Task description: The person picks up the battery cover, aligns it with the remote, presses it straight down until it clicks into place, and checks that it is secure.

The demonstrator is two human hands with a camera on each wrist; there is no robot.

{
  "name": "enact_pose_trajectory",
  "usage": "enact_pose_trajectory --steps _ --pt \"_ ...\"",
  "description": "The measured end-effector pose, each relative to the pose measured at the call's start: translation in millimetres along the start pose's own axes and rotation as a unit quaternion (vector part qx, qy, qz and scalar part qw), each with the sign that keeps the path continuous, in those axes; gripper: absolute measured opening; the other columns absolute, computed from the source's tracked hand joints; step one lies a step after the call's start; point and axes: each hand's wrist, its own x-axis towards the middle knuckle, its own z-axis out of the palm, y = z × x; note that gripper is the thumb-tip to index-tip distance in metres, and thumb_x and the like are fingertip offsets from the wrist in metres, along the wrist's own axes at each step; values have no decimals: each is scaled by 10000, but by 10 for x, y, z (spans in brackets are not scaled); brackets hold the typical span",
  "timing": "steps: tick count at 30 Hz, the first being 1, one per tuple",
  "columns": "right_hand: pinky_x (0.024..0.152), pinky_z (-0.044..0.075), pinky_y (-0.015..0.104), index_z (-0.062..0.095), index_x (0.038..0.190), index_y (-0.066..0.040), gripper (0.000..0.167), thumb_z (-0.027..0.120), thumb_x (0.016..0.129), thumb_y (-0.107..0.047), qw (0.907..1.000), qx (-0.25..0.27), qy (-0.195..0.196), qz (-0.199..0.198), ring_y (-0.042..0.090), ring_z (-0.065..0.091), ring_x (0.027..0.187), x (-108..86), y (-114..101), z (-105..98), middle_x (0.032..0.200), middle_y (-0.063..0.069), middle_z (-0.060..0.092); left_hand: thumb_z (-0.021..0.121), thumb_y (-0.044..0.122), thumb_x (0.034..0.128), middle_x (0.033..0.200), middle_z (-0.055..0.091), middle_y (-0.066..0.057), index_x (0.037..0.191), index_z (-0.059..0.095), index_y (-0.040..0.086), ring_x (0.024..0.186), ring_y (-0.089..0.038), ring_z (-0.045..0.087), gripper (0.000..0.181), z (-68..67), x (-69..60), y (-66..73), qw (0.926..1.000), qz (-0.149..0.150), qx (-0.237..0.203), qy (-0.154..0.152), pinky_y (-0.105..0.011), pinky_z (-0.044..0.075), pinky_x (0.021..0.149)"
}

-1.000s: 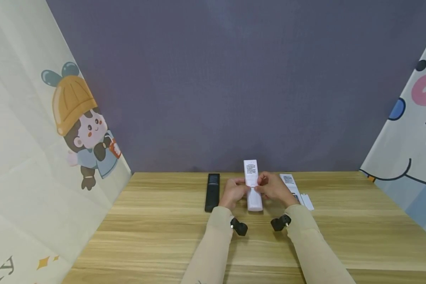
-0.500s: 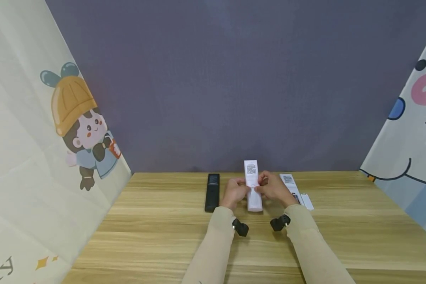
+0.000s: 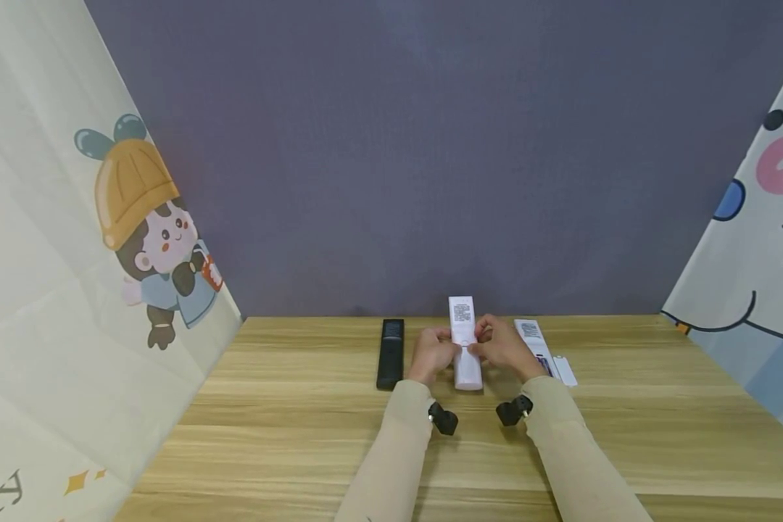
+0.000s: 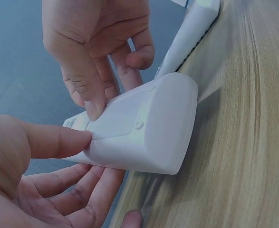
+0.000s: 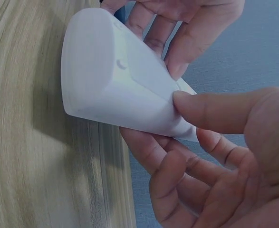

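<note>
White remote (image 3: 467, 371) pinched in a two-handed grip, back side up, over the table (image 3: 287, 435).

So the left hand (image 3: 433, 355) and right hand (image 3: 504, 348) have it from either side, thumbs nearly meeting on the back at the edge of the battery cover (image 4: 116, 117), other fingers curled round the sides and underneath. The label end pokes out past the hands, the rounded end points back toward the person. Cover's sitting in its slot, so can't tell what's inside. Just right of the right hand there's a second white remote (image 3: 530, 333) with its compartment uncovered, something dark and purplish in there, too small to make out. Loose white cover (image 3: 565, 370) right beside it, black remote (image 3: 390, 355) off to the left.
</note>
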Motion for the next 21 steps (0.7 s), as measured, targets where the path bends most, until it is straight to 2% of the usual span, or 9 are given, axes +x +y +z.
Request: enact_pose_trajectory --steps 5,11,21 --pt "704 581 405 454 1147 51 359 692 878 48 9998 -88 -52 190 251 688 788 -1 -4 1 1020 273 676 675 -81 825 897 740 -128 1115 724 -67 751 -162 672 295 -3 -21 19 9998 -9 187 -2 -283 567 674" --pt "767 583 441 401 1280 54 450 665 918 13 9987 -132 -191 457 304 719 802 8 -8 -7 1063 292 672 687 -32 850 944 762 -125 1125 725 -56 803 -173 701 279 -10 -38 44 9988 -92 479 20 -268 557 674" --pt "689 560 346 437 1292 69 449 671 914 2 9982 -364 -192 437 294 728 788 17 3 18 1078 298 694 691 -29 823 908 764 -123 1095 726 -61 752 -144 666 276 -32 -52 28 9969 138 778 17 -236 515 638"
